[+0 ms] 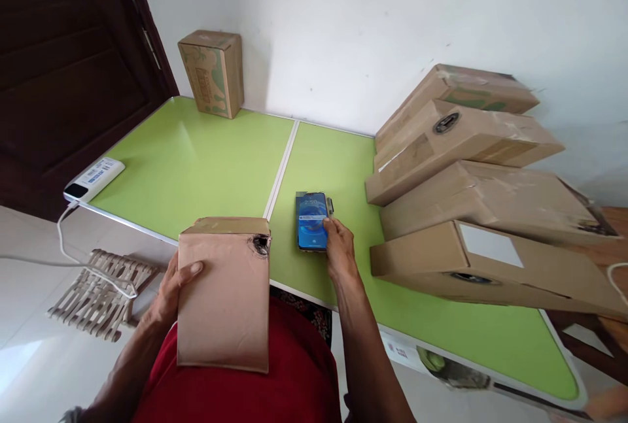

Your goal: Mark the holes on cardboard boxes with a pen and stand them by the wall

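4 brown cartons (441,201) stand in a row on R side of green tabletop (191,161), near phone. Printed carton (210,76) is at back L by the wall; white device (95,179) w/ cable sits at table's L edge. Woven stool (98,292) is on the floor below, dark door (63,70) beyond.

Plain box (223,299), approx. upright at table's near edge, has a dark, ragged hole, top R corner. L hand (171,289) grips its L side, thumb on face. Phone (311,220), blue screen lit, is just R of white seam (283,168); R hand (339,243) pinches its R edge.
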Action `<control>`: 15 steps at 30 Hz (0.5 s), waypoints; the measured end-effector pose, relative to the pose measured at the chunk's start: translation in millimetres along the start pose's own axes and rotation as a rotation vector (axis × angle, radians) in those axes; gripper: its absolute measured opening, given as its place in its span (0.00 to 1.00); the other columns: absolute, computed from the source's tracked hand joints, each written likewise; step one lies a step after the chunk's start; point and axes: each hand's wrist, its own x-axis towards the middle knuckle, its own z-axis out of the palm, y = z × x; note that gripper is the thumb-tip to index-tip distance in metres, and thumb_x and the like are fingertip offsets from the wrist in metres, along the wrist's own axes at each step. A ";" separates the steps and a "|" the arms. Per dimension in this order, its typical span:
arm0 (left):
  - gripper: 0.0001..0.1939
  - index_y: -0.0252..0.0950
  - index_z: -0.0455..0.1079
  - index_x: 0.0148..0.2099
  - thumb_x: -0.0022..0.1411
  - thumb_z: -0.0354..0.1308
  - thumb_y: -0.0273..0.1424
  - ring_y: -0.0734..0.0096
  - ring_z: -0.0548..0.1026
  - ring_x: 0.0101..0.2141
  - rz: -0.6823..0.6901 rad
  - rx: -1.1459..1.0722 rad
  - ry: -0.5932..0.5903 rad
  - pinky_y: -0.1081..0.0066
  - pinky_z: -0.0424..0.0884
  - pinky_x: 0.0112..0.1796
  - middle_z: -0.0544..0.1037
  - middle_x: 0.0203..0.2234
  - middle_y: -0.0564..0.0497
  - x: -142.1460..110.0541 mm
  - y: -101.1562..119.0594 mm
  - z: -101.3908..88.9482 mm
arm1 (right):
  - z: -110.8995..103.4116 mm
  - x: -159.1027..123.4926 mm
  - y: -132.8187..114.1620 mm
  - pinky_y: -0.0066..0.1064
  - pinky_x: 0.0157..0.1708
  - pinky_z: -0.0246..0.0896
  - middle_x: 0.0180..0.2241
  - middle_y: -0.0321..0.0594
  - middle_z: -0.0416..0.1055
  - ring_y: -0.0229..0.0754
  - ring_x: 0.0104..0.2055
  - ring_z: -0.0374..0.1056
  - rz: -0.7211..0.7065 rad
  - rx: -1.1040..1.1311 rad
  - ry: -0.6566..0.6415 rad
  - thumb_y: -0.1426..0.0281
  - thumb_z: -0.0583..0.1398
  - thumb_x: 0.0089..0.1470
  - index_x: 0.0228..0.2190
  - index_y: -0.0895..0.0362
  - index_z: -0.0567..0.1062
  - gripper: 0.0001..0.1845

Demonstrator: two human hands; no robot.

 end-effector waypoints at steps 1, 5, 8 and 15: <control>0.46 0.34 0.75 0.63 0.42 0.77 0.46 0.49 0.83 0.33 0.001 0.003 -0.014 0.63 0.79 0.30 0.84 0.33 0.47 -0.3 1.1 3.6 | 1.3 5.2 1.0 0.35 0.36 0.64 0.27 0.31 0.68 0.40 0.29 0.65 -0.009 -0.038 0.001 0.46 0.65 0.65 0.30 0.55 0.73 0.25; 0.47 0.34 0.74 0.65 0.43 0.78 0.46 0.53 0.81 0.33 0.030 0.003 -0.054 0.64 0.80 0.30 0.84 0.36 0.46 -1.2 5.2 15.8 | 1.8 13.0 -3.6 0.42 0.48 0.68 0.38 0.40 0.79 0.47 0.41 0.74 -0.054 -0.154 0.028 0.51 0.65 0.66 0.41 0.56 0.79 0.20; 0.47 0.35 0.74 0.65 0.43 0.78 0.46 0.52 0.82 0.36 0.046 0.018 -0.041 0.64 0.81 0.32 0.84 0.39 0.46 -2.6 5.6 18.9 | -0.5 6.6 -11.9 0.46 0.53 0.66 0.41 0.42 0.80 0.50 0.45 0.75 -0.090 -0.189 0.016 0.52 0.66 0.63 0.42 0.56 0.80 0.19; 0.46 0.36 0.76 0.60 0.40 0.80 0.50 0.43 0.84 0.39 0.026 0.070 -0.058 0.62 0.82 0.31 0.86 0.36 0.46 -4.2 10.1 9.4 | -18.7 -39.3 -44.7 0.50 0.56 0.66 0.47 0.53 0.83 0.61 0.52 0.76 -0.136 -0.096 -0.068 0.44 0.66 0.56 0.41 0.57 0.84 0.29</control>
